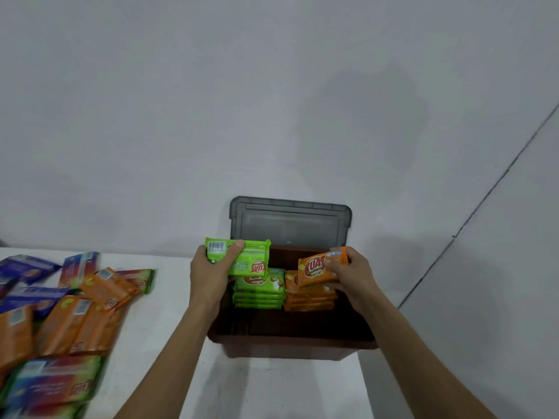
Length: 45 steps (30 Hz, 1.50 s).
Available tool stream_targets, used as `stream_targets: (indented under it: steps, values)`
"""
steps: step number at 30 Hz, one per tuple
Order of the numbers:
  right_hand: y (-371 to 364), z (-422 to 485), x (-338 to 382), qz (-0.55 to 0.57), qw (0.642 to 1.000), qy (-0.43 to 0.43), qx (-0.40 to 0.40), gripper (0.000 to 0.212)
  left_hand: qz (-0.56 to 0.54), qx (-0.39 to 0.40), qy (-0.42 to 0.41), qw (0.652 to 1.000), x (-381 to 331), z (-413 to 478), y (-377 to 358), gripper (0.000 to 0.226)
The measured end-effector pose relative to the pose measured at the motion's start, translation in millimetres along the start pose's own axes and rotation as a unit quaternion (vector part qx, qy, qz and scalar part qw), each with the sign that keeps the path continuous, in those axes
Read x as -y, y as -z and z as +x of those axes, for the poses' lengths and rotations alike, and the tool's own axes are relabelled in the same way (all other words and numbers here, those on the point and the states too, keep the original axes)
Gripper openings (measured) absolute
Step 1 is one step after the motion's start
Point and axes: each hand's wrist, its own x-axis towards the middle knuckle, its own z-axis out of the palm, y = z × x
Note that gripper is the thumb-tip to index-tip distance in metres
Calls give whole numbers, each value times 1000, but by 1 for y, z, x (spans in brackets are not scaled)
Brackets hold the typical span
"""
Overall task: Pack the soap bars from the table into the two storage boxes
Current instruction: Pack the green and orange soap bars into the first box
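I'm mid-placement: my left hand (211, 267) grips green soap bars (242, 257), my right hand (351, 273) pinches an orange bar (317, 267), both over the matching stacks in the brown box (290, 346) at centre frame. Next, lower each squarely; more bars (69, 313) wait on the worktop (169, 343), lower left.

"KUAT" on orange soap bar (314, 269); same, inverted, on green soap bar (254, 256).

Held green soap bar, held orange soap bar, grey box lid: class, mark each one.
Green soap bar (252, 257): head view, wrapper above logo.
Orange soap bar (313, 267): head view, printed logo.
Grey box lid (290, 225): head view, inner panel.
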Motion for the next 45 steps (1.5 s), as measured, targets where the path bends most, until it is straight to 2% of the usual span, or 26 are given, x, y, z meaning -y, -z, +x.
stream_targets:
  steps: [6, 9, 13, 16, 20, 22, 23, 24, 26, 29, 31, 32, 35, 37, 39, 41, 45]
  values:
    - [-4, 17, -9, -60, 998, -6, 21, 36, 51, -28, -17, 998, 14, 5, -3, 47]
    - [-8, 19, -11, -186, 982, 43, -11, 41, 52, -27, -18, 998, 15, 6, -3, 46]
    - [-14, 18, -18, -366, 920, 133, -51, 41, 38, -33, -14, 999, 15, 5, -1, 51]
    - [-17, 14, -19, -467, 867, 159, -67, 34, 37, -34, -17, 999, 16, 4, -1, 49]
    - [-18, 7, -16, -559, 806, 182, -68, 31, 62, -25, -26, 997, 17, 3, 0, 48]
    - [-22, 1, -15, -597, 758, 239, -107, 28, 75, -23, -36, 996, 16, 3, 0, 53]
    - [-26, -3, -14, -589, 747, 282, -124, 26, 83, -21, -39, 996, 17, 3, 0, 53]
    - [-30, -6, -12, -557, 756, 320, -125, 24, 87, -18, -42, 995, 18, 4, 1, 52]
    - [-39, -12, -5, -436, 830, 342, -63, 19, 93, -12, -52, 994, 19, 3, 1, 47]
    - [-54, -18, 5, -225, 939, 250, 75, 18, 96, -5, -66, 993, 19, 2, 0, 40]
    - [-64, -25, 6, -103, 973, 153, 140, 12, 86, 2, -70, 994, 19, 0, -1, 33]
    - [-67, -26, 4, -79, 977, 138, 143, 9, 83, 2, -72, 994, 18, 0, -2, 33]
    - [-76, -23, -7, -134, 966, 214, 59, 11, 98, -1, -83, 992, 17, 0, -2, 33]
    - [-79, -26, -8, -116, 966, 220, 74, 8, 107, 18, -95, 990, 14, -3, -5, 26]
    - [-79, -32, -1, -37, 979, 145, 141, 23, 121, 57, -110, 985, 10, -6, -8, 25]
    - [-76, -34, 7, 58, 979, 49, 190, 38, 119, 116, -105, 980, 6, -9, -9, 35]
    - [-70, -25, 8, 163, 961, -44, 220, 50, 109, 223, -20, 968, -2, -9, -11, 62]
